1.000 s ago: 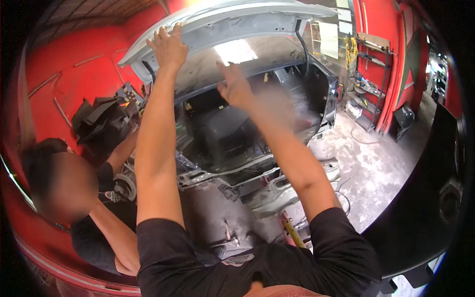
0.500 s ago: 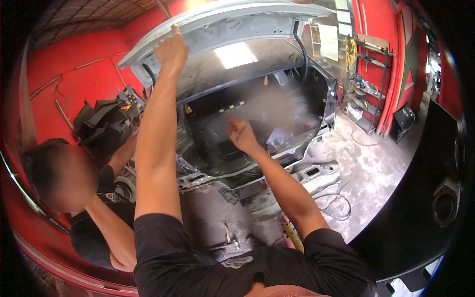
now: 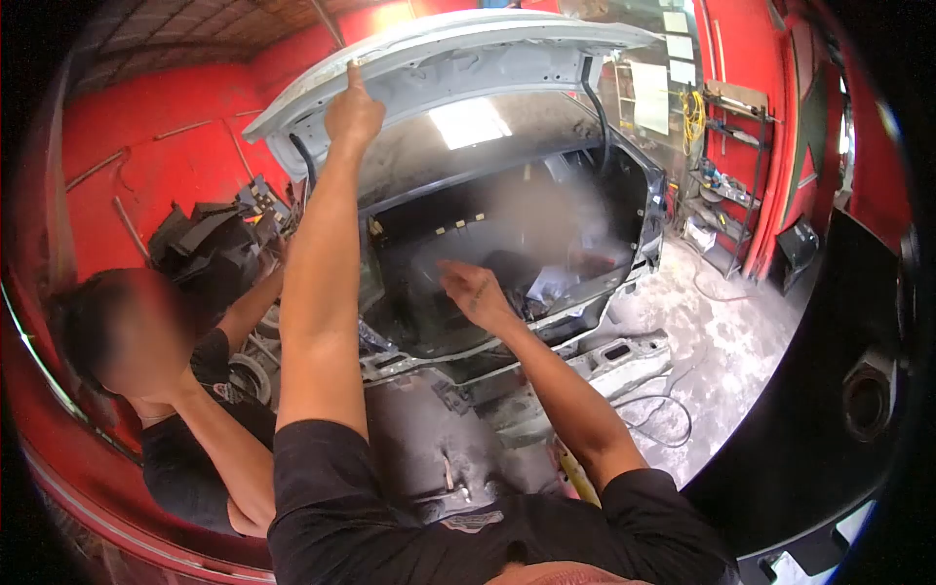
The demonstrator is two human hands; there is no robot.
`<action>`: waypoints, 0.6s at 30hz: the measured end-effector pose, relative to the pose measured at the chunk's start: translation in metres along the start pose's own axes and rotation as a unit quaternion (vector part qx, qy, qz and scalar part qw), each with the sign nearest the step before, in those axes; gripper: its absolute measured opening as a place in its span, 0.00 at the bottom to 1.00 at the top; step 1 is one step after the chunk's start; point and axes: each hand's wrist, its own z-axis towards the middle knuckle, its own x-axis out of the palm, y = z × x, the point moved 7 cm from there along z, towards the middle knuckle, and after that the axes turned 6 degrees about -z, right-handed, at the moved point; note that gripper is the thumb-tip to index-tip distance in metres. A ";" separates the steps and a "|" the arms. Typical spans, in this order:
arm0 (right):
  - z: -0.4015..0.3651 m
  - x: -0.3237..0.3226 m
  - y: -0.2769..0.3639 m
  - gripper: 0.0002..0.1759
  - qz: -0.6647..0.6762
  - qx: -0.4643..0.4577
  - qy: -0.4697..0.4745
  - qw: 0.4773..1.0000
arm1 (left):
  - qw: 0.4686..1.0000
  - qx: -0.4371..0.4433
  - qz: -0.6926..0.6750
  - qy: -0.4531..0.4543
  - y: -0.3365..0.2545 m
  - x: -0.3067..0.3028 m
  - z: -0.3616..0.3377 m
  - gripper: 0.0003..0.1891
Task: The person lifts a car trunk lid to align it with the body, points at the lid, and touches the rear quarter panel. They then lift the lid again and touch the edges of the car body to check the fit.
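My left hand [image 3: 354,115] is raised in front of the grey, lifted trunk lid [image 3: 458,66]. Its index finger points up over the lid's edge, the other fingers are curled and nothing is held; contact with the lid is unclear. Lower down, my right hand [image 3: 475,294] hovers before the dark open trunk [image 3: 419,239], fingers stretched to the left, holding nothing. White papers [image 3: 552,284] lie in the trunk, right of that hand. The stripped rear edge of the car body [image 3: 458,363] runs beneath my right forearm.
At the left a person in a black shirt [image 3: 190,487] stands close to my left arm. Dark parts [image 3: 210,239] are piled by the red wall [image 3: 117,156]. A rack [image 3: 736,166] and a cable [image 3: 688,419] are at the right, with a large black panel [image 3: 809,429] nearer.
The view has shifted slightly. My right hand has dropped a little and its fingers now reach more to the left. My left hand still points up at the lid.
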 end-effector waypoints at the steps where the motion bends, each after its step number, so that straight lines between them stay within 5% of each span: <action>1: 0.001 -0.001 0.002 0.19 0.004 -0.013 -0.008 1.000 | 1.000 0.004 0.004 -0.005 0.002 0.002 0.002 0.49; 18: -0.012 0.010 -0.019 0.20 0.023 0.036 0.030 0.999 | 1.000 -0.008 -0.022 0.005 -0.002 0.000 -0.005 0.51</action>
